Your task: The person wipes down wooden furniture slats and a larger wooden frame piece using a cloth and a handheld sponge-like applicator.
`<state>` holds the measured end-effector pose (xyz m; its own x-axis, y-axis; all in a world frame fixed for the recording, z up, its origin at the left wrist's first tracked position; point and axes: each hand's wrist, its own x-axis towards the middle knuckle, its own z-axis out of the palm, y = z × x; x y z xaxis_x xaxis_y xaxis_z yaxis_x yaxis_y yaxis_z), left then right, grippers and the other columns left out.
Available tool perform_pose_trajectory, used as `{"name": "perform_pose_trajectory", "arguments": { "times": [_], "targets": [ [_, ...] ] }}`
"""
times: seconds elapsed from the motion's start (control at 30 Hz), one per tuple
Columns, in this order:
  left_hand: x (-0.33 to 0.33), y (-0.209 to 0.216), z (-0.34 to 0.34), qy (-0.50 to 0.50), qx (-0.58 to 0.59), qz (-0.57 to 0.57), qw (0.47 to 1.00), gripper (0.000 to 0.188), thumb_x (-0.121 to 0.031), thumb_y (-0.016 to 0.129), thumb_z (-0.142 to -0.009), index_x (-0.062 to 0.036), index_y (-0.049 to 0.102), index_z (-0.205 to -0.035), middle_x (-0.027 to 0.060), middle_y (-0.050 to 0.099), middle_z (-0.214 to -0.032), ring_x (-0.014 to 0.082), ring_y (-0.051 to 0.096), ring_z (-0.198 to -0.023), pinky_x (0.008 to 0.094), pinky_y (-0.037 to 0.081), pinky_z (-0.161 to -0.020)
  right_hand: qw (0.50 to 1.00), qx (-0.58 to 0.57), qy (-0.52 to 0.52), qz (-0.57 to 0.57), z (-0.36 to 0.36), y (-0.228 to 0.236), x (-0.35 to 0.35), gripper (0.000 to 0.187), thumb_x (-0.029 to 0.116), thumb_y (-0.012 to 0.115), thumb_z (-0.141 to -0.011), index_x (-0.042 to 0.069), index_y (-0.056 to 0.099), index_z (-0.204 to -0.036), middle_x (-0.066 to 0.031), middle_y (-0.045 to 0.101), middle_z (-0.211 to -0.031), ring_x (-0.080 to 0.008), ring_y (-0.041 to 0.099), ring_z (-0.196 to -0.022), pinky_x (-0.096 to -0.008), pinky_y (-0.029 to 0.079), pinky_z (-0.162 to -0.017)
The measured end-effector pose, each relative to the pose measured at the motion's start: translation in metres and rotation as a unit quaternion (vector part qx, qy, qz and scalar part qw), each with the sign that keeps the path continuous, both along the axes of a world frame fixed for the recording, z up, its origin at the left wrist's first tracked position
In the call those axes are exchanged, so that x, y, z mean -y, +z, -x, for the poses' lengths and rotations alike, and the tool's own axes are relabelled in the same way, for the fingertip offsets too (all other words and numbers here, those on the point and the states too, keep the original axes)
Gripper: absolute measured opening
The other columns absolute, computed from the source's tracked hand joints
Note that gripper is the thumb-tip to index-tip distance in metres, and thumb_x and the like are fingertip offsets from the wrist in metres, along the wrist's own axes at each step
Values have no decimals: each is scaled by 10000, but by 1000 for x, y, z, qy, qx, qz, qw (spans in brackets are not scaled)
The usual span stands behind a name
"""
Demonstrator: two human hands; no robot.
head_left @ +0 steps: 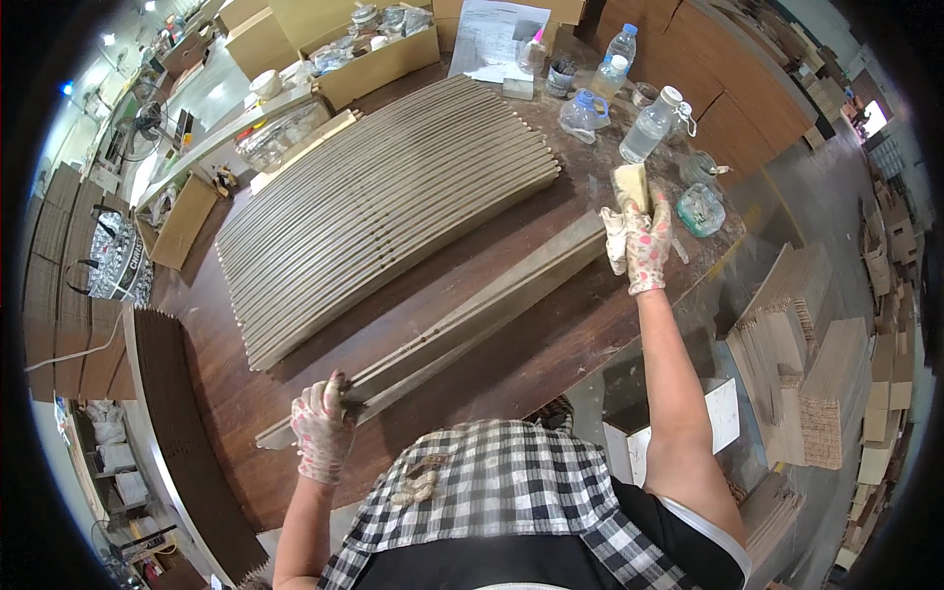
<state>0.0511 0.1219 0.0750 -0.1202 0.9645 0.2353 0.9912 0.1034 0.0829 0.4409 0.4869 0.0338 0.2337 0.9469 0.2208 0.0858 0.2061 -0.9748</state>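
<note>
A long grey-brown wooden slat (472, 315) lies slantwise across the dark table in front of me, with a row of small dark holes along it. My left hand (323, 423), in a white glove with pink dots, is closed on the slat near its left end. At the slat's far right end is my right hand (644, 241), gloved the same way. Its fingers close around a pale yellow block (630, 182), sponge-like in look. Whether the right hand also touches the slat cannot be made out. Behind the slat lies a wide row of similar slats (383, 206), set side by side.
Clear bottles (651, 125), a blue-topped jug (584, 114) and a jar with green contents (700, 209) stand at the table's right end. A cardboard box (383, 69) of jars and a paper sheet (497, 39) are at the back. Stacked boards (801, 364) lie right.
</note>
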Motion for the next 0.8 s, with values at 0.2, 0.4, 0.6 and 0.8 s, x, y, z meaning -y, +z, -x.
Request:
{"name": "perform_pose_trajectory", "arguments": {
  "times": [0.2,0.4,0.6,0.8],
  "targets": [
    [15,-10,-29,22,-2,-20,1000,411,-113,722,-773,-168,673,-1177,98,632,-1163,340,588,-1092,463,505,-870,992,120,-11,-48,-6,5,21,503,126,694,-924,-10,504,-1369,-137,614,-1252,-205,635,-1067,-334,539,-901],
    [7,0,-15,-18,130,87,988,406,-84,698,-777,-115,674,-1181,117,704,-1123,321,680,-1001,437,554,-828,999,29,43,-5,29,7,55,508,65,674,-933,-8,475,-1394,-133,595,-1256,-176,623,-1064,-300,544,-883],
    [27,-12,-15,9,67,-1,998,386,-85,673,-824,-123,648,-1207,118,684,-1161,343,654,-1043,452,523,-880,996,-21,69,-44,42,28,85,511,34,669,-926,-14,475,-1397,-124,580,-1283,-177,601,-1107,-292,528,-913],
    [12,-18,-41,-5,62,78,995,666,-170,771,-760,-89,507,-1366,175,525,-1365,384,502,-1248,512,396,-1046,959,192,159,-133,97,53,139,585,245,748,-852,-2,521,-1330,-163,617,-1147,-275,645,-979,-405,562,-840]
  ]
}}
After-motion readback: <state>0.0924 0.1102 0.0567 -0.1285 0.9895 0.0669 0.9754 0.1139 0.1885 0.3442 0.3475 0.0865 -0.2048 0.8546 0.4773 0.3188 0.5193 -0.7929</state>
